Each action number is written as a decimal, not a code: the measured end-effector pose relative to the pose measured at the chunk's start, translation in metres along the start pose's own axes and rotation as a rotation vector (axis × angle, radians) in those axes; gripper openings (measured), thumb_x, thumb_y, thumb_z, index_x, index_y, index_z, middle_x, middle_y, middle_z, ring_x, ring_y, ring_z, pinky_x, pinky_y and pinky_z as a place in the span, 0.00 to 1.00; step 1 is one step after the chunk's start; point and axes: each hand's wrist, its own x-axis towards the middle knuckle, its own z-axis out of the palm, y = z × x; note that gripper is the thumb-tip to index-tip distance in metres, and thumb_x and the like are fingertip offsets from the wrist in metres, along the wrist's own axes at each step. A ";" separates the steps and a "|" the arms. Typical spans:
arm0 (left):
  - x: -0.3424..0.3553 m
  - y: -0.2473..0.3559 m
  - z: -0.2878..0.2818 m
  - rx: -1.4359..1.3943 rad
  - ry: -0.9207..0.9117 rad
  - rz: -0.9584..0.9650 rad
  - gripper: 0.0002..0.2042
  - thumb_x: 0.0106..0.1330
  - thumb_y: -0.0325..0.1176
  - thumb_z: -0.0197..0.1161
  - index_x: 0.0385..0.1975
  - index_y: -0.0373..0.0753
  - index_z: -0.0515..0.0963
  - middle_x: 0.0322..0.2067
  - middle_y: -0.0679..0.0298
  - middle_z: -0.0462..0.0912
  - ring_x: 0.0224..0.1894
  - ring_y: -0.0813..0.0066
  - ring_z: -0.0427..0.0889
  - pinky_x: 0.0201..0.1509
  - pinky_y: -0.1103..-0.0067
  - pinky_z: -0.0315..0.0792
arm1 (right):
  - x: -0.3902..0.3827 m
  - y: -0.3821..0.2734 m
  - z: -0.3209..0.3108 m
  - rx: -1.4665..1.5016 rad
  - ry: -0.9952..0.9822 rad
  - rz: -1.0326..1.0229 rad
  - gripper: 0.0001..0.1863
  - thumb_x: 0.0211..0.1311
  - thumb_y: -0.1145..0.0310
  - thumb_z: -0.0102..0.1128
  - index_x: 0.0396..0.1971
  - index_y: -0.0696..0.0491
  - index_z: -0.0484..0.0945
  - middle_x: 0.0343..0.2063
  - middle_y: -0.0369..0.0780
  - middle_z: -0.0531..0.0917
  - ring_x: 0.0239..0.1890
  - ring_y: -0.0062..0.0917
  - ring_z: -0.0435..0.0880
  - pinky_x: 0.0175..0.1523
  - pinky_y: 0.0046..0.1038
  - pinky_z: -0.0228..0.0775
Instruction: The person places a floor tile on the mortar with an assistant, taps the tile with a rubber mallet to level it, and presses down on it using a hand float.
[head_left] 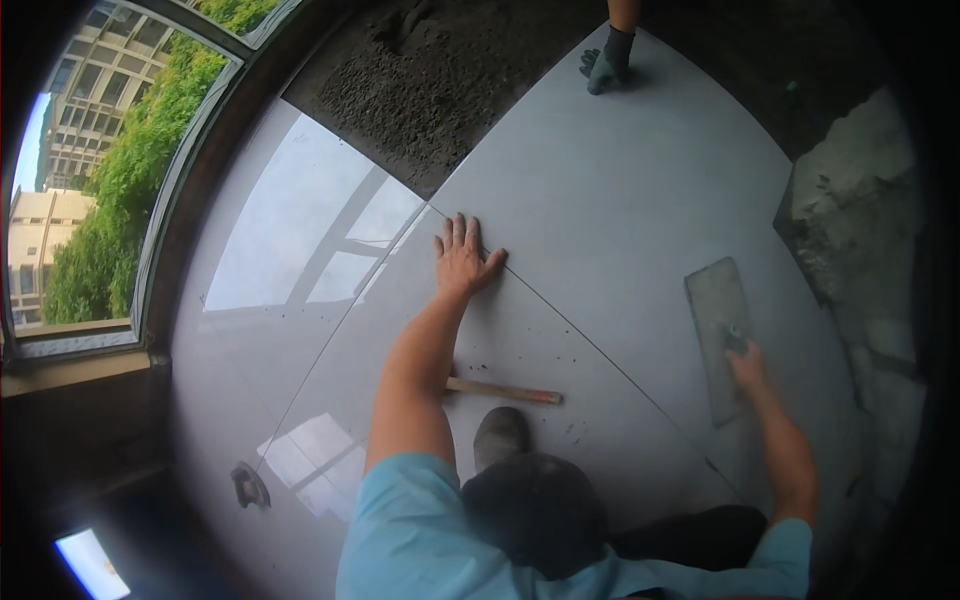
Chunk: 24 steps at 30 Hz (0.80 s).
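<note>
My left hand (463, 262) lies flat on a large grey floor tile, fingers spread, beside the thin seam with the adjoining tile (610, 210). On the right, my right hand (745, 365) is closed round the handle of a rectangular plastering trowel (708, 330). The trowel's long plate is over the tile surface; whether it touches cannot be made out. A tool with a wooden handle (510, 391) lies on the tile by my left forearm, its other end hidden behind the arm. Small dark crumbs are scattered near it.
A co-worker's gloved hand (607, 68) rests on the adjoining tile's far corner. Dark, rough mortar (420, 85) lies beyond the tiles. Rough grey rubble or concrete (865, 200) borders the right side. A dark suction lifter (250, 485) stands at lower left, below a window (110, 170).
</note>
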 end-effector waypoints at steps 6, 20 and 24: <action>0.005 0.007 0.001 -0.105 -0.025 0.000 0.42 0.62 0.64 0.53 0.71 0.41 0.57 0.73 0.51 0.50 0.76 0.52 0.42 0.75 0.52 0.37 | 0.060 -0.177 0.000 0.129 0.211 -0.202 0.36 0.54 0.57 0.69 0.55 0.70 0.72 0.50 0.59 0.79 0.55 0.48 0.78 0.61 0.37 0.68; 0.035 -0.057 -0.007 -0.184 -0.022 0.299 0.28 0.64 0.56 0.56 0.61 0.49 0.71 0.68 0.60 0.63 0.73 0.59 0.55 0.73 0.52 0.48 | 0.073 -0.366 0.051 -0.342 0.026 -0.340 0.33 0.55 0.57 0.65 0.54 0.66 0.74 0.47 0.59 0.80 0.52 0.52 0.78 0.58 0.41 0.70; 0.037 -0.055 -0.003 -0.243 -0.022 0.262 0.28 0.63 0.57 0.57 0.61 0.51 0.72 0.68 0.59 0.62 0.73 0.58 0.56 0.72 0.51 0.49 | 0.079 -0.357 0.053 -0.325 0.020 -0.352 0.32 0.55 0.57 0.65 0.53 0.67 0.74 0.46 0.59 0.80 0.50 0.54 0.78 0.57 0.43 0.70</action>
